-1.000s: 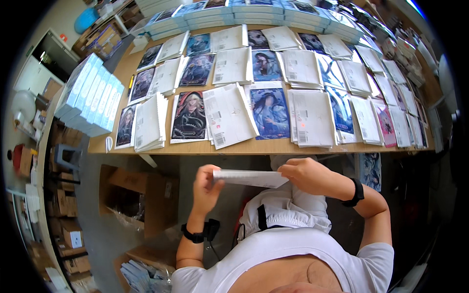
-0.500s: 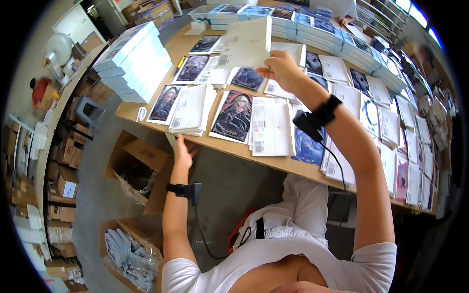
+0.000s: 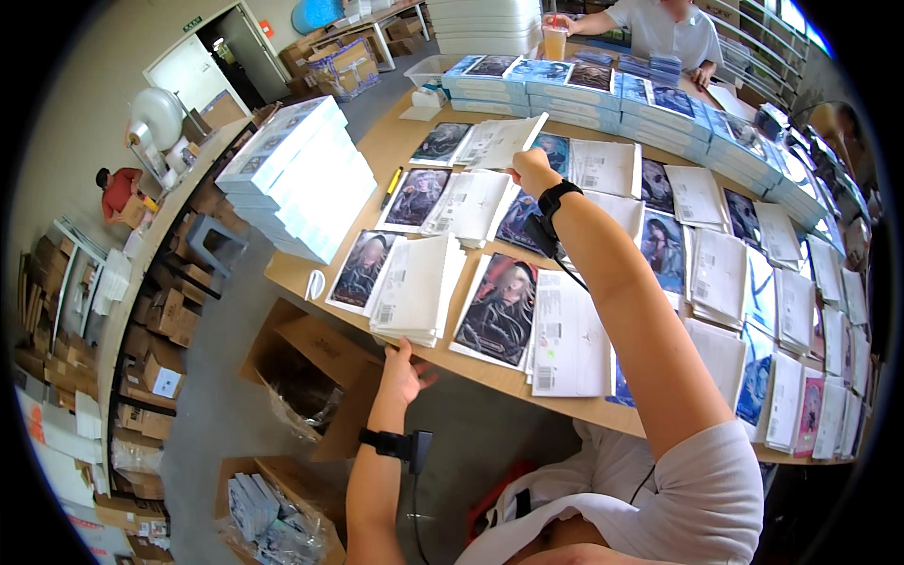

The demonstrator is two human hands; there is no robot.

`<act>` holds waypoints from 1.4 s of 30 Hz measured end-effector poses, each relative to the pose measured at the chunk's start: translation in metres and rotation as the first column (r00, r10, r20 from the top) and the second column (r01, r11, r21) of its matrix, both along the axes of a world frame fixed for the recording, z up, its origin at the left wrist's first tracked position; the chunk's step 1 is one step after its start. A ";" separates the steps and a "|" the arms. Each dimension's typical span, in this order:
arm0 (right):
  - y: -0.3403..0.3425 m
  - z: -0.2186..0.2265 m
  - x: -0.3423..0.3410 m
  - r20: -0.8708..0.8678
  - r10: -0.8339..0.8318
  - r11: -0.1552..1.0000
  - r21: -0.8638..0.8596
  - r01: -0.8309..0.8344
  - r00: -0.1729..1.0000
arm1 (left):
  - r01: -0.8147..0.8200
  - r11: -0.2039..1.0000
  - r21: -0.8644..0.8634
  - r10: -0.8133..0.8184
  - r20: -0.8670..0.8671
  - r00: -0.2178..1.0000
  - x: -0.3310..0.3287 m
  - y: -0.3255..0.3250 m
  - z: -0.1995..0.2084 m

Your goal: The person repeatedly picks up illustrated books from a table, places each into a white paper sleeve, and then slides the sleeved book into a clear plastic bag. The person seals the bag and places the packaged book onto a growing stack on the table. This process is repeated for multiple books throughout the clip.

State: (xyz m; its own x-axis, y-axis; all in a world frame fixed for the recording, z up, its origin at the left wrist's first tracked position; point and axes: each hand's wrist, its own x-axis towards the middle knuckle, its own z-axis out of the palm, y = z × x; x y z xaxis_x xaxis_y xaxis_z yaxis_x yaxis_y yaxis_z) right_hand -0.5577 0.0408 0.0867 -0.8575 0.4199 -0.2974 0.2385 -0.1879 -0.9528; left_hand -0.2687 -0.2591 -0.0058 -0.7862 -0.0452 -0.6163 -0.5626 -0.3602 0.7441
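Pinching one white envelope (image 3: 497,143): right grip (image 3: 535,167); left grip (image 3: 403,379) apart (one yellow pen (image 3: 392,188) on table (image 3: 377,151)).

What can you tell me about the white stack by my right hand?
The white stack looks like flat, rectangular paper or thin card pieces, with faint grey printing toward the left side. It lies on the wood-coloured table, between a dark illustrated card on its left and a blue one on its right. The top piece's right edge looks slightly raised. The right hand is at its near right corner, seemingly touching it; the fingertips are largely hidden.
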 end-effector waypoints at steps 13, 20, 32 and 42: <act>0.039 -0.054 -0.092 0.259 0.628 -0.313 0.948 -0.067 0.734 | 0.040 0.999 0.016 -0.039 -0.037 0.999 -0.003 0.007 -0.002; -0.039 0.064 0.051 -0.110 0.464 0.880 0.168 -0.444 0.879 | -0.014 1.000 0.000 0.014 -0.017 1.000 -0.003 0.001 -0.005; -0.129 -0.012 0.309 0.167 0.866 0.074 0.889 -0.451 0.471 | 0.168 0.850 -0.499 -0.174 0.035 0.984 0.009 -0.023 0.002; -0.147 -0.068 0.351 0.343 0.641 -0.320 0.933 -0.166 0.686 | -0.414 0.249 -0.876 -0.266 -0.473 0.840 -0.130 -0.207 0.157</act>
State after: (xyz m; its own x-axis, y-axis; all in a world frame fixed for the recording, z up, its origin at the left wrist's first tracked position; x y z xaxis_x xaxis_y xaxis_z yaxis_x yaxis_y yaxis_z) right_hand -0.2071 -0.1062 0.0190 -0.8689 -0.4772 0.1316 -0.4796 0.8774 0.0145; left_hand -0.3992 -0.4657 0.1515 -0.8578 -0.3757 0.3507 -0.0622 0.7533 0.6547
